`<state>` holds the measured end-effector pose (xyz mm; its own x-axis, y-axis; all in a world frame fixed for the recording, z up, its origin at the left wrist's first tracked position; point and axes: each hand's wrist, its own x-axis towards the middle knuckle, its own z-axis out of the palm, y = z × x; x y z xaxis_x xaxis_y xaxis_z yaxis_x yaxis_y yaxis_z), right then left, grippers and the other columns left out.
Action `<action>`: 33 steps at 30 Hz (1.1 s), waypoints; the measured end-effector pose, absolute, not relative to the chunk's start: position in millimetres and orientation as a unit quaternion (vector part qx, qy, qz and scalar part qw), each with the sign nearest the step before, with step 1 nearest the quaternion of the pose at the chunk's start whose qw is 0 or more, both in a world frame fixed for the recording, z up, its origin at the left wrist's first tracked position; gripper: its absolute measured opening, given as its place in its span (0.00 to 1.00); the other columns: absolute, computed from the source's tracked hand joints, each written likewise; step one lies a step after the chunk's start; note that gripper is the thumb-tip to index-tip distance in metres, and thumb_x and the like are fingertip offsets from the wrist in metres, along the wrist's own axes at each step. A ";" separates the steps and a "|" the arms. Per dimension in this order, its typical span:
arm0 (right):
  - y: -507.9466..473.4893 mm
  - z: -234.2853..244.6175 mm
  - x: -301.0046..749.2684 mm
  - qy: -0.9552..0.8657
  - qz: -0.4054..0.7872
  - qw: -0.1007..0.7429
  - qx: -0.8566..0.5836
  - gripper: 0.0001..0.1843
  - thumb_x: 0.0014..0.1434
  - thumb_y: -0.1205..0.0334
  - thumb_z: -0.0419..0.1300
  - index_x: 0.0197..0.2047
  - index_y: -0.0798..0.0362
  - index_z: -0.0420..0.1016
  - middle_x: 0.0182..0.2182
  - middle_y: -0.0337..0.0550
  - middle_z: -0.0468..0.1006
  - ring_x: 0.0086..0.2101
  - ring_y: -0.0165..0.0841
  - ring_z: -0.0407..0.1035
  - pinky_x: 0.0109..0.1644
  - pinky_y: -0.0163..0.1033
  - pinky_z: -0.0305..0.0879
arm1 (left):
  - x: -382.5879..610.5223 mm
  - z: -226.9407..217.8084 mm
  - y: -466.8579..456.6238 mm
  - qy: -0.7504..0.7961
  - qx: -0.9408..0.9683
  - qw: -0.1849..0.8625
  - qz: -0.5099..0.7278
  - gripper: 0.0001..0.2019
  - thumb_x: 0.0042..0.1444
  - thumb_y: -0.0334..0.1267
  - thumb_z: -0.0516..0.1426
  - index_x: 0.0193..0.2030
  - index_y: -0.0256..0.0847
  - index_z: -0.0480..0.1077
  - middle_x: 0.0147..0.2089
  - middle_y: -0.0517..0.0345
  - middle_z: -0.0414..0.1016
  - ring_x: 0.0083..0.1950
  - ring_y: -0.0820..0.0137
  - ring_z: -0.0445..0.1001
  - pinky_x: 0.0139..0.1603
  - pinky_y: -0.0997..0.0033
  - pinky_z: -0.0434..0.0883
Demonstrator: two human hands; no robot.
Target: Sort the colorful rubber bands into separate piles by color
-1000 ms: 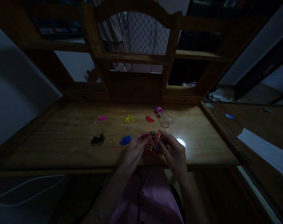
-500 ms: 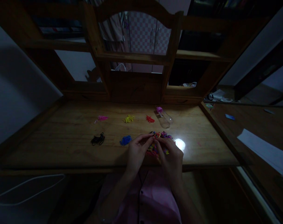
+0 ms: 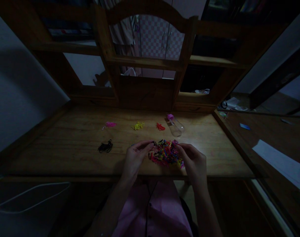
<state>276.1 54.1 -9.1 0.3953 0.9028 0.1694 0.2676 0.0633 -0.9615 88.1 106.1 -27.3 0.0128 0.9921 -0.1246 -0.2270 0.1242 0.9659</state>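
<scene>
A heap of small mixed-colour elastic bands (image 3: 166,153) lies on the wooden desk (image 3: 73,148) near its front edge. My left hand (image 3: 135,158) is at the heap's left side, thumb and fingers pinched together around a small dark bit at its upper left corner. My right hand (image 3: 194,161) is at the heap's right side, fingers curled onto the bands there. Small one-colour piles lie farther back: pink (image 3: 110,124), yellow (image 3: 138,125), red (image 3: 160,126) and black (image 3: 105,146). The light is dim and fine detail is lost.
A clear little bottle with a pink cap (image 3: 175,125) lies on its side behind the heap. A wooden hutch with shelves (image 3: 145,62) rises at the desk's back. A side surface at right carries white paper (image 3: 281,159) and a blue scrap (image 3: 244,126).
My hands were close together over the heap and have moved apart to its two sides. The heap now shows in full. My left hand now covers the blue pile.
</scene>
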 end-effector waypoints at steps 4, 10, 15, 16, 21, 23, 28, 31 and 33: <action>51.8 -10.6 280.3 -0.467 0.275 0.551 -0.635 0.12 0.56 0.53 0.64 0.37 0.53 0.79 0.35 0.44 0.81 0.36 0.37 0.74 0.40 0.41 0.71 | 50.6 -25.7 109.5 0.531 0.460 0.490 0.516 0.14 0.46 0.43 0.66 0.39 0.38 0.79 0.39 0.52 0.82 0.41 0.65 0.79 0.47 0.67 0.74; 51.0 -14.6 285.9 -0.464 0.264 0.541 -0.650 0.12 0.55 0.52 0.65 0.37 0.53 0.79 0.34 0.44 0.81 0.35 0.37 0.75 0.39 0.40 0.70 | -17.8 -41.1 113.8 0.598 0.458 0.410 0.515 0.19 0.46 0.46 0.66 0.43 0.39 0.77 0.43 0.51 0.81 0.43 0.62 0.79 0.51 0.63 0.73; 52.3 -17.3 284.5 -0.471 0.270 0.538 -0.645 0.13 0.56 0.52 0.63 0.38 0.53 0.79 0.36 0.46 0.81 0.38 0.40 0.75 0.43 0.44 0.70 | -53.8 -48.0 108.5 0.636 0.493 0.328 0.495 0.18 0.49 0.49 0.63 0.43 0.40 0.77 0.43 0.50 0.80 0.46 0.60 0.77 0.52 0.60 0.72; 52.8 -17.2 283.2 -0.473 0.270 0.536 -0.645 0.13 0.56 0.52 0.63 0.39 0.53 0.79 0.36 0.46 0.81 0.38 0.40 0.75 0.43 0.44 0.70 | -60.4 -48.8 108.1 0.643 0.519 0.280 0.489 0.17 0.51 0.49 0.62 0.42 0.40 0.77 0.44 0.51 0.80 0.47 0.60 0.76 0.52 0.60 0.72; 59.4 -13.4 270.1 -0.481 0.286 0.527 -0.640 0.15 0.56 0.51 0.63 0.38 0.53 0.79 0.37 0.46 0.81 0.38 0.40 0.74 0.43 0.43 0.70 | -92.0 -61.6 113.4 0.649 0.644 0.044 0.402 0.18 0.60 0.52 0.51 0.43 0.43 0.76 0.48 0.53 0.77 0.49 0.60 0.74 0.55 0.58 0.69; 63.6 -11.5 262.0 -0.479 0.325 0.523 -0.626 0.15 0.55 0.50 0.64 0.38 0.53 0.80 0.36 0.46 0.81 0.38 0.39 0.74 0.42 0.41 0.70 | -100.2 -70.2 115.8 0.632 0.681 0.007 0.369 0.19 0.63 0.50 0.47 0.47 0.43 0.75 0.50 0.53 0.76 0.52 0.60 0.73 0.57 0.58 0.67; 73.9 -16.2 241.6 -0.422 0.493 0.520 -0.555 0.15 0.50 0.50 0.68 0.36 0.53 0.80 0.32 0.43 0.81 0.33 0.35 0.73 0.36 0.36 0.68 | -106.8 -86.7 114.8 0.600 0.726 -0.012 0.336 0.19 0.66 0.43 0.44 0.53 0.43 0.71 0.55 0.53 0.74 0.55 0.62 0.72 0.60 0.60 0.65; 77.2 -22.5 232.8 -0.386 0.542 0.526 -0.530 0.14 0.49 0.52 0.70 0.35 0.52 0.80 0.29 0.40 0.79 0.28 0.30 0.71 0.31 0.33 0.65 | -107.1 -90.3 113.9 0.597 0.725 -0.024 0.342 0.17 0.66 0.41 0.45 0.54 0.43 0.71 0.55 0.55 0.74 0.55 0.64 0.71 0.60 0.61 0.65; 78.4 -23.7 229.4 -0.381 0.554 0.526 -0.521 0.14 0.49 0.52 0.70 0.35 0.53 0.80 0.29 0.40 0.79 0.27 0.29 0.71 0.30 0.33 0.64 | -107.6 -90.3 115.0 0.594 0.728 -0.028 0.342 0.16 0.65 0.41 0.47 0.53 0.43 0.71 0.54 0.55 0.75 0.55 0.63 0.71 0.60 0.60 0.65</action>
